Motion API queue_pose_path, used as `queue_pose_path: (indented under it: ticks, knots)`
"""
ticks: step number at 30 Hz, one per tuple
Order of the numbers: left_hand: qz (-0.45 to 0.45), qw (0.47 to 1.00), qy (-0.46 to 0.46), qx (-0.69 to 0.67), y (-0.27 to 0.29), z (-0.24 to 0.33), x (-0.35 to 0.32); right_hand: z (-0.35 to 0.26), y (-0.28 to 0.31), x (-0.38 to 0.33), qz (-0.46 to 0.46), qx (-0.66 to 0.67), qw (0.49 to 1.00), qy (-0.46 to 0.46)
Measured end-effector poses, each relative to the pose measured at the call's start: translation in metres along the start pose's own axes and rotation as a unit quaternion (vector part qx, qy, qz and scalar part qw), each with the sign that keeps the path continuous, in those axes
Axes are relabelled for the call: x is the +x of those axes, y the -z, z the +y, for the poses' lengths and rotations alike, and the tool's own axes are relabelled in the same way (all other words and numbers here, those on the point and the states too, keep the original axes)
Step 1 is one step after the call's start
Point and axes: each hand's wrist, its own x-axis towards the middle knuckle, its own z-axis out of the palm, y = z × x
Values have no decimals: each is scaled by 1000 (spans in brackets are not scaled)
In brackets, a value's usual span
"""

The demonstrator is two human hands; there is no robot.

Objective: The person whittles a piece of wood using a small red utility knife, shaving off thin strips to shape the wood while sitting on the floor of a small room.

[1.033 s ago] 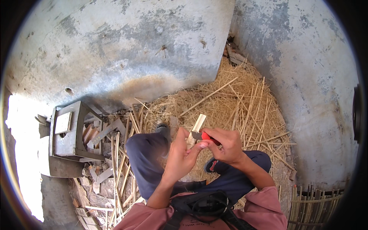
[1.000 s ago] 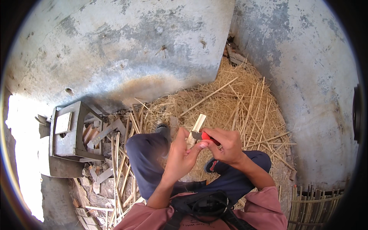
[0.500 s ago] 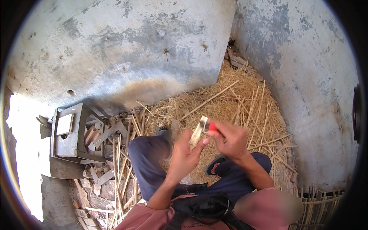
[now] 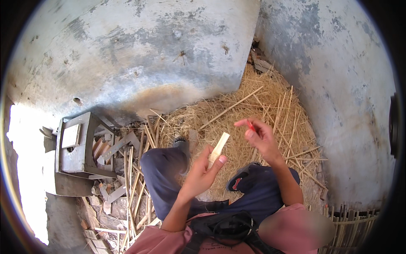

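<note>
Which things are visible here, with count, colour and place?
Wood strip: one, cream, centre
Tool handle: one, red, right of centre
Shavings: one pile, yellow, middle
Sticks: many, tan, middle and left
Wooden stand: one, grey, left
Rubble: many, mixed, left
Walls: two, grey, ahead and right
Upright slats: many, tan, lower right
Chest gear: one, black, bottom
Shoes: two, dark, middle
Trousers: one, navy, middle
Shirt: one, pink, bottom
Left hand: one, holding strip
Right hand: one, holding handle

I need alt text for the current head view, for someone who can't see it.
The left hand holds a flat piece of pale wood; the right hand, apart from it, holds a mostly hidden red object. Beyond them lie loose straw and long sticks below a worn wall, with a boxy wooden frame at left.
</note>
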Motion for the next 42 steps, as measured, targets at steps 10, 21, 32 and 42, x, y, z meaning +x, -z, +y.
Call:
queue_pose_path:
  ticks: [10,21,32,42]
  knots:
    - [-27,999,22,-11,-6,8,-7,12,-18,-4,18,3,1000,-10]
    - [23,999,-5,38,3,2,-8,5,-20,-12,7,-168,983,77]
    - [92,988,-61,110,-4,10,0,9,-29,-14,-31,-298,939,167]
    - [164,972,-91,141,-14,21,5,10,-31,-14,-1,-314,928,200]
